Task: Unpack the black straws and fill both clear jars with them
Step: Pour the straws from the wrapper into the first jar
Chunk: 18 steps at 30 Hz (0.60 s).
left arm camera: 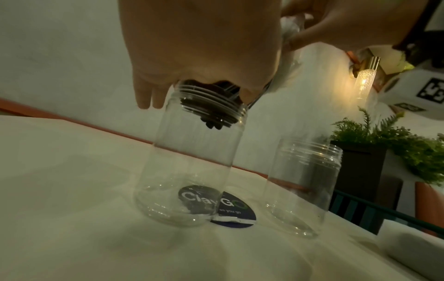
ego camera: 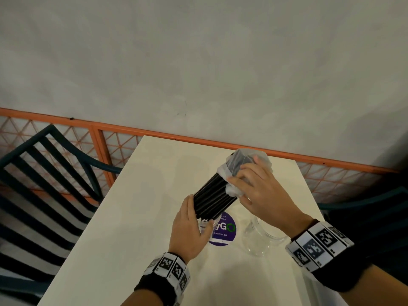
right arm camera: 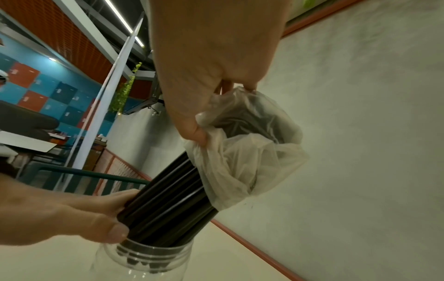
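Black straws point(ego camera: 213, 196) form one thick bundle, tilted, with their lower ends just inside the threaded mouth of the left clear jar point(left arm camera: 192, 167) and their upper ends still wrapped in a thin translucent plastic bag point(right arm camera: 247, 152). The left hand point(ego camera: 192, 226) curls its fingers and thumb round the bare lower part of the bundle, right above the jar's rim. The right hand point(ego camera: 262, 191) pinches the bunched plastic at the upper part of the bundle, thumb point(right arm camera: 192, 131) pressing the film against the straws. The left jar stands upright on the white tabletop point(ego camera: 132, 217), partly over a round purple sticker point(left arm camera: 230, 211) with white lettering. The second clear jar point(left arm camera: 302, 188) stands upright just to the right, apart from the first and holding nothing. Both wrists wear black bands point(ego camera: 324, 246) with square black-and-white markers. A dark slatted chair point(ego camera: 44, 184) sits off the tabletop's left edge, and an orange rail point(ego camera: 220, 142) runs along the grey wall behind. A green plant in a dark box point(left arm camera: 360, 167) shows in the left wrist view beyond the second jar.
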Motion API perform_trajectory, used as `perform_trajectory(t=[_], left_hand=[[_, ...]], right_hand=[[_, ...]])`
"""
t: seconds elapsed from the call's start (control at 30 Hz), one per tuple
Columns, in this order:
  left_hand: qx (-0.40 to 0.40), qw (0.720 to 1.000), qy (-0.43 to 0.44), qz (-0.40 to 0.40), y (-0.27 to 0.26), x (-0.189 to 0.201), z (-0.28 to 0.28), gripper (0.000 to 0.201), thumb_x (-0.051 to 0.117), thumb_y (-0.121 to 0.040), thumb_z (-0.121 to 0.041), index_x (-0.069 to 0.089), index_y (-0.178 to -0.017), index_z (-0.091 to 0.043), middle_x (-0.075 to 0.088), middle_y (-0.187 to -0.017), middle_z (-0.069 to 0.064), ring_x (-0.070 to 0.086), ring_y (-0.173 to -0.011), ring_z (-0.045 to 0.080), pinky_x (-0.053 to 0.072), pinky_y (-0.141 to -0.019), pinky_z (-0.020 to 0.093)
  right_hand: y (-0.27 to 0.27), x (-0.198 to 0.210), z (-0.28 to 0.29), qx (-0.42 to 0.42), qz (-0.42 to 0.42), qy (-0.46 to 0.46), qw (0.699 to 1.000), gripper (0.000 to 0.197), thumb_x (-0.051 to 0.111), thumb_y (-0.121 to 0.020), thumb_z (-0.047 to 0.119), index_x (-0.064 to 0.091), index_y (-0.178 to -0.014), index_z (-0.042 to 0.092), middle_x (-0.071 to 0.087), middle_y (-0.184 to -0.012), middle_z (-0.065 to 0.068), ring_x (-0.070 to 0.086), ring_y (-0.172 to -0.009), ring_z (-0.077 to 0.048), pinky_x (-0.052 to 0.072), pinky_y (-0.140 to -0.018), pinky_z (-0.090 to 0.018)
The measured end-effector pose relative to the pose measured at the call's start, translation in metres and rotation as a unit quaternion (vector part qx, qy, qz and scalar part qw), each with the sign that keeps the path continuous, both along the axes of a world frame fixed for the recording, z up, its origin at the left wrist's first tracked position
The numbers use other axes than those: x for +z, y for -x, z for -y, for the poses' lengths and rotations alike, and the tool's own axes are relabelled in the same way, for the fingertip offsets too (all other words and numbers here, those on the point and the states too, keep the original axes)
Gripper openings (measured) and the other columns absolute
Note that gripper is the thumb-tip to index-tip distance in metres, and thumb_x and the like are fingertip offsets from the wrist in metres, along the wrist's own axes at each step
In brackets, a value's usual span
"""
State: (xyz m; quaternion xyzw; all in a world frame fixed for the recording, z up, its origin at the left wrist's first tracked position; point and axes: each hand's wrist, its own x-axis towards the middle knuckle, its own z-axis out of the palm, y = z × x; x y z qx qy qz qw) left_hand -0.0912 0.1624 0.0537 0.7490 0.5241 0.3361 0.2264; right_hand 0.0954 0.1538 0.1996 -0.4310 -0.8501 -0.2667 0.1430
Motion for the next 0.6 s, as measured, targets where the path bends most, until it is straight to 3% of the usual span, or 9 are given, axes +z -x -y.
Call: perform_trajectory(t=[0.13, 0.23, 0.33, 0.4, 0.5, 0.57, 0.6], left_hand=[[0.008, 0.998, 0.016, -0.054, -0.004, 0.003, 0.006, 0.091, 0.028, -0.083, -0.068, 0.026, -0.139, 0.004, 0.045, -0.137, 0.019, 0.055, -0.115, 0.031, 0.053, -0.087, 0.039], [0.002, 0.998, 0.037, -0.051, -0.001, 0.006, 0.007, 0.090, 0.021, -0.085, -0.068, 0.028, -0.138, 0.004, 0.046, -0.132, 0.022, 0.057, -0.109, 0.032, 0.053, -0.082, 0.038], [-0.003, 0.998, 0.058, 0.011, 0.008, 0.009, 0.004, 0.088, 0.029, -0.080, -0.069, 0.021, -0.143, -0.007, 0.029, -0.142, 0.013, 0.046, -0.123, 0.027, 0.048, -0.096, 0.038], [-0.008, 0.993, 0.092, 0.072, 0.015, 0.016, 0.003, 0.090, 0.041, -0.078, -0.066, 0.011, -0.146, -0.014, 0.018, -0.147, 0.005, 0.038, -0.130, 0.020, 0.040, -0.105, 0.035], [-0.045, 0.988, 0.073, 0.127, 0.024, 0.029, 0.002, 0.086, 0.055, -0.082, -0.049, 0.003, -0.146, -0.023, 0.016, -0.149, -0.004, 0.037, -0.130, 0.010, 0.043, -0.102, 0.033], [-0.072, 0.986, 0.045, 0.142, 0.028, 0.035, -0.001, 0.080, 0.055, -0.081, -0.044, 0.012, -0.145, -0.023, 0.026, -0.146, -0.005, 0.033, -0.128, -0.005, 0.039, -0.102, 0.017], [-0.075, 0.986, 0.039, 0.142, 0.030, 0.037, -0.002, 0.078, 0.055, -0.079, -0.042, 0.018, -0.144, -0.022, 0.032, -0.143, -0.005, 0.033, -0.125, -0.009, 0.034, -0.101, 0.008]], right_hand=[[0.015, 0.005, -0.002, 0.011, 0.066, 0.011, 0.998, 0.028, 0.054, -0.079, 0.011, 0.064, -0.105, 0.012, 0.065, -0.092, -0.006, 0.057, -0.099, -0.026, 0.027, -0.109, -0.046], [0.024, 0.004, -0.004, 0.021, 0.119, 0.026, 0.992, 0.030, 0.065, -0.075, 0.014, 0.064, -0.105, 0.015, 0.066, -0.094, -0.004, 0.060, -0.101, -0.025, 0.036, -0.108, -0.047], [0.030, -0.003, 0.000, 0.027, 0.159, 0.050, 0.986, 0.043, 0.077, -0.068, 0.021, 0.063, -0.108, 0.018, 0.067, -0.106, -0.004, 0.058, -0.110, -0.026, 0.031, -0.110, -0.047], [0.030, -0.016, 0.006, 0.024, 0.194, 0.058, 0.979, 0.050, 0.077, -0.067, 0.025, 0.061, -0.114, 0.023, 0.061, -0.124, -0.007, 0.045, -0.124, -0.030, 0.022, -0.112, -0.051], [0.028, -0.044, 0.012, 0.047, 0.202, 0.043, 0.977, 0.044, 0.054, -0.085, 0.026, 0.048, -0.128, 0.030, 0.034, -0.145, -0.012, 0.021, -0.134, -0.036, 0.003, -0.112, -0.054], [0.025, -0.057, 0.014, 0.028, 0.189, 0.021, 0.981, 0.049, 0.030, -0.093, 0.021, 0.030, -0.141, 0.032, 0.020, -0.149, -0.013, 0.011, -0.139, -0.041, -0.001, -0.112, -0.054], [0.024, -0.061, 0.015, 0.001, 0.166, 0.011, 0.986, 0.053, 0.028, -0.094, 0.018, 0.019, -0.145, 0.033, 0.013, -0.151, -0.014, 0.003, -0.140, -0.042, -0.001, -0.112, -0.055]])
